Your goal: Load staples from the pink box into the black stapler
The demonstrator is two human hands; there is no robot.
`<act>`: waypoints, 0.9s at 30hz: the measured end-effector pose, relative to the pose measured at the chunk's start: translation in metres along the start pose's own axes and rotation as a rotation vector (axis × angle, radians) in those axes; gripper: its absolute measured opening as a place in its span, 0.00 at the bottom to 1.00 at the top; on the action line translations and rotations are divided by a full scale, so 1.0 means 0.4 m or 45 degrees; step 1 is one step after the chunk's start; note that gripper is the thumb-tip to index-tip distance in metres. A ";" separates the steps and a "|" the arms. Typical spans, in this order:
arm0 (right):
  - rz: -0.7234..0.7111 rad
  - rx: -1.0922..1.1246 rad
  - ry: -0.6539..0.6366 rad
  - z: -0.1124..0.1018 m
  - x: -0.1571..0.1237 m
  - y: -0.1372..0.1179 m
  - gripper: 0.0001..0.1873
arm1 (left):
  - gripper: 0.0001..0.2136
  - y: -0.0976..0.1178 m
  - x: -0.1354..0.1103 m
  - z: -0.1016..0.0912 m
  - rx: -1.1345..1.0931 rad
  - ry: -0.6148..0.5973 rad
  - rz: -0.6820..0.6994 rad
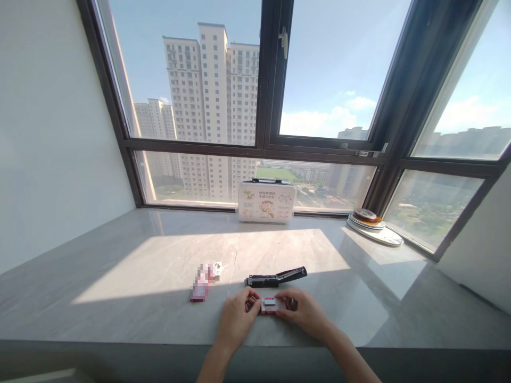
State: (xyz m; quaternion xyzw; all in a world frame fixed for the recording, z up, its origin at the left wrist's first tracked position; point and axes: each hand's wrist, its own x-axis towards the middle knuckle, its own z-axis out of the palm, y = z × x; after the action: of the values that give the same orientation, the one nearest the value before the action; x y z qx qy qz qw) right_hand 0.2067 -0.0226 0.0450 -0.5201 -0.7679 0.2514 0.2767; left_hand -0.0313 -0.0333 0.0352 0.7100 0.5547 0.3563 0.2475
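A small red-and-white staple box (270, 310) lies low over the sill between my hands, with a pale grey strip, perhaps staples, on its top. My left hand (236, 315) pinches its left end with thumb and fingertips. At the right end, the thumb and fingers of my right hand (302, 313) close on the same box. Just behind it rests a black stapler (275, 279), its upper arm swung up to the right and its metal channel showing. Whether the box touches the sill I cannot tell.
On the stone sill (131, 319), a blurred pink-and-white packet (203, 284) lies to the left. A printed white case (266, 203) stands against the window (261, 146). Stacked round plates or discs (373, 226) sit at the back right. The sill's front edge runs close below my hands.
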 end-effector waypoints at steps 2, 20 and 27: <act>0.007 0.010 -0.029 0.003 0.011 -0.010 0.20 | 0.07 0.006 -0.001 0.006 -0.041 -0.028 0.012; -0.136 -0.176 0.005 0.023 0.130 -0.092 0.16 | 0.11 -0.050 0.104 -0.023 0.230 -0.023 0.041; -0.270 -0.207 -0.127 0.012 0.166 -0.089 0.14 | 0.11 -0.047 0.079 -0.016 0.247 -0.006 0.039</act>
State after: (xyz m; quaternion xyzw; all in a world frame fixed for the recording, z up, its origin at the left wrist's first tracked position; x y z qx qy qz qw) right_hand 0.1597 0.0275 0.0765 -0.4435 -0.8493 0.1831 0.2201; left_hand -0.0434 0.0019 0.0325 0.7399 0.5752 0.3027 0.1733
